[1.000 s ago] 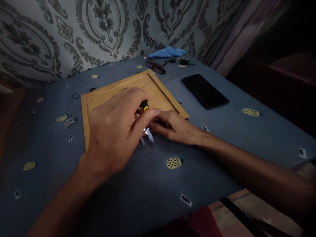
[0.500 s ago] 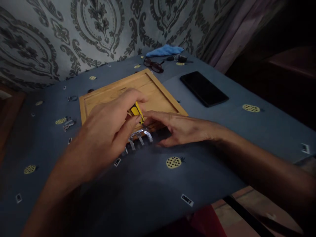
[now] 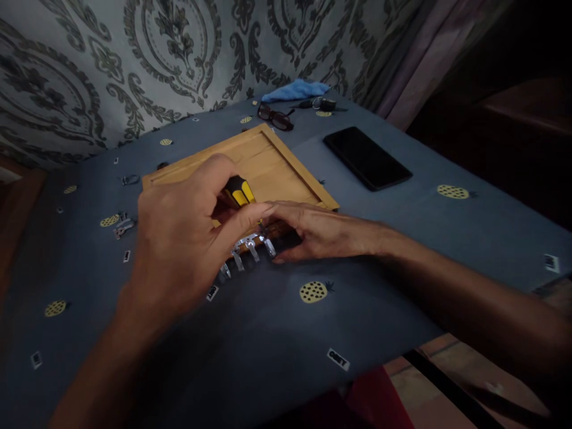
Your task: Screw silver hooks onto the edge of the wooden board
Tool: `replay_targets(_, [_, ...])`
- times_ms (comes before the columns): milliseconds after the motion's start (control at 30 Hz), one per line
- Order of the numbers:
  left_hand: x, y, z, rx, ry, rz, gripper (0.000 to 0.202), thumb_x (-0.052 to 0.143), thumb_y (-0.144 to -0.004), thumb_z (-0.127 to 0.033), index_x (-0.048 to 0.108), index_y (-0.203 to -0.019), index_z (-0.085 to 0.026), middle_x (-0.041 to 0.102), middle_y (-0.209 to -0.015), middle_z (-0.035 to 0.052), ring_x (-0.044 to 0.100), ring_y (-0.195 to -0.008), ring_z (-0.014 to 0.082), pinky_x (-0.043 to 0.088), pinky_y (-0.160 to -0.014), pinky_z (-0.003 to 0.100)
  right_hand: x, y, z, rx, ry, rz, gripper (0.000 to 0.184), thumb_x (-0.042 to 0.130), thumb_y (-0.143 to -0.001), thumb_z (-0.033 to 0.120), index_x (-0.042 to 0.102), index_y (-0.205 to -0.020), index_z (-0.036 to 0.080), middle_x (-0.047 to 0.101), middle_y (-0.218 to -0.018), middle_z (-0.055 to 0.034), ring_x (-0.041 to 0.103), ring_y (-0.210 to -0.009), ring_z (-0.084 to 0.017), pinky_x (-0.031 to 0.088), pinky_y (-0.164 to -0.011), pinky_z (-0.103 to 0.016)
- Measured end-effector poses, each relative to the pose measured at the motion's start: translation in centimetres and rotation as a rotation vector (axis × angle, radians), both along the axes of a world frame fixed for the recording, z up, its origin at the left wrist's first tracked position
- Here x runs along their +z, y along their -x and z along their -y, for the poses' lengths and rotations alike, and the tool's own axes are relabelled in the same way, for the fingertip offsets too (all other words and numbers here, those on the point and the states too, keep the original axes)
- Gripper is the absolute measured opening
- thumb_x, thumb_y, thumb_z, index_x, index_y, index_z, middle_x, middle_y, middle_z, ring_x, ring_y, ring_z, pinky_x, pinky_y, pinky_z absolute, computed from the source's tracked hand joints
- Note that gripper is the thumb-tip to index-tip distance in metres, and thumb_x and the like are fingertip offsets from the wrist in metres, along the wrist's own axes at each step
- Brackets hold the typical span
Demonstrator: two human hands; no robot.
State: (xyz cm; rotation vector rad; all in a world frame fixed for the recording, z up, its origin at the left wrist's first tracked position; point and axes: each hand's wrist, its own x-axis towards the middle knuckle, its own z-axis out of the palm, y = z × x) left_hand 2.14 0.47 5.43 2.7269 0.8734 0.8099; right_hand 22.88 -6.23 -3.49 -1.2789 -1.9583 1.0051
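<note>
My left hand (image 3: 183, 220) is wrapped round the yellow and black handle of a screwdriver (image 3: 242, 192), held tilted over the near edge of a framed wooden panel (image 3: 295, 164). A strip of metal hooks (image 3: 251, 247) runs along that edge, and the screwdriver's tip is down by the rightmost hook. My right hand (image 3: 313, 229) steadies this edge, its thumb beside the end of that hook and its fingers up by the screwdriver. Its fingertips are partly hidden behind my left thumb.
Right of the panel lies a black phone (image 3: 367, 158). Farther back are eyeglasses (image 3: 275, 117), a blue cloth (image 3: 295, 90) and a set of keys (image 3: 326, 105). Small metal pieces (image 3: 124, 226) and a metal ring (image 3: 130, 180) lie at the left on the patterned tablecloth (image 3: 250, 345).
My left hand has turned and shifted its grip on the screwdriver, showing more of the black handle end. My right thumb has moved left to the rightmost hook, and its fingers sit closer to the screwdriver.
</note>
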Motion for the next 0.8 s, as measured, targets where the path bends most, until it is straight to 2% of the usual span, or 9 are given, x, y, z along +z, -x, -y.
replay_targets(133, [0.4, 0.2, 0.0, 0.055, -0.090, 0.012, 0.026, 0.069, -0.089, -0.050, 0.061, -0.087, -0.026, 0.067, -0.070, -0.0048, 0.064, -0.064, 0.0198, 0.043, -0.060, 0.035, -0.3, 0.0, 0.0, 0.008, 0.000, -0.064, 0.084, 0.078, -0.081, 0.022, 0.038, -0.155, 0.031, 0.062, -0.125, -0.0073, 0.065, -0.113, -0.021, 0.057, -0.096, -0.037])
replay_targets(300, [0.9, 0.6, -0.1, 0.039, -0.063, 0.013, 0.019, 0.066, -0.092, -0.047, 0.057, -0.090, -0.030, 0.069, -0.076, -0.0065, 0.067, -0.071, 0.0184, 0.041, -0.060, 0.033, 0.2, -0.6, 0.3, 0.018, 0.109, -0.127, 0.087, 0.075, -0.083, 0.024, 0.030, -0.159, 0.027, 0.062, -0.132, -0.0102, 0.068, -0.112, -0.020, 0.058, -0.091, -0.033])
replay_targets(400, [0.9, 0.7, -0.3, 0.040, -0.036, 0.003, 0.018, 0.067, -0.091, -0.047, 0.059, -0.091, -0.031, 0.069, -0.075, -0.0063, 0.068, -0.069, 0.0192, 0.040, -0.059, 0.033, 0.8, -1.4, 0.3, -0.034, 0.082, -0.098, 0.081, 0.072, -0.085, 0.029, 0.036, -0.157, 0.022, 0.063, -0.133, -0.0130, 0.068, -0.114, -0.023, 0.058, -0.093, -0.035])
replay_targets(467, [0.8, 0.6, -0.4, 0.034, -0.011, -0.022, 0.019, 0.065, -0.091, -0.049, 0.059, -0.092, -0.031, 0.069, -0.075, -0.0056, 0.069, -0.069, 0.0206, 0.041, -0.061, 0.035, 1.0, -2.0, 0.1, -0.123, 0.005, -0.072, 0.067, 0.069, -0.087, 0.030, 0.048, -0.149, 0.017, 0.069, -0.122, -0.0125, 0.069, -0.109, -0.023, 0.059, -0.088, -0.034])
replay_targets(533, [0.7, 0.5, -0.4, 0.028, -0.007, -0.043, 0.020, 0.063, -0.092, -0.050, 0.059, -0.092, -0.031, 0.069, -0.076, -0.0046, 0.069, -0.070, 0.0216, 0.042, -0.063, 0.036, 1.1, -2.4, -0.2, -0.248, -0.096, -0.004, 0.046, 0.063, -0.090, 0.030, 0.062, -0.134, 0.015, 0.075, -0.104, -0.0096, 0.072, -0.093, -0.020, 0.058, -0.077, -0.031])
replay_targets(600, [0.6, 0.4, -0.3, 0.023, -0.008, -0.045, 0.020, 0.063, -0.092, -0.050, 0.060, -0.090, -0.030, 0.068, -0.075, -0.0039, 0.068, -0.069, 0.0212, 0.042, -0.061, 0.036, 1.1, -2.7, -0.5, -0.348, -0.180, 0.062, 0.032, 0.059, -0.091, 0.029, 0.070, -0.118, 0.015, 0.077, -0.089, -0.0066, 0.071, -0.078, -0.018, 0.054, -0.067, -0.029])
replay_targets(667, [0.5, 0.2, -0.2, 0.013, -0.003, -0.030, 0.020, 0.065, -0.091, -0.048, 0.061, -0.088, -0.029, 0.067, -0.074, -0.0038, 0.068, -0.067, 0.0201, 0.043, -0.059, 0.035, 1.0, -2.8, -0.7, -0.395, -0.217, 0.089, 0.027, 0.059, -0.091, 0.028, 0.073, -0.110, 0.015, 0.077, -0.081, -0.0048, 0.070, -0.073, -0.017, 0.051, -0.065, -0.029])
replay_targets(800, [0.4, 0.1, 0.0, -0.004, 0.010, -0.013, 0.019, 0.067, -0.091, -0.044, 0.062, -0.089, -0.026, 0.068, -0.074, -0.0035, 0.068, -0.067, 0.0194, 0.044, -0.058, 0.033, 1.1, -2.5, -0.7, -0.382, -0.207, 0.102, 0.025, 0.059, -0.090, 0.027, 0.074, -0.108, 0.016, 0.078, -0.078, -0.0032, 0.071, -0.071, -0.017, 0.051, -0.069, -0.030])
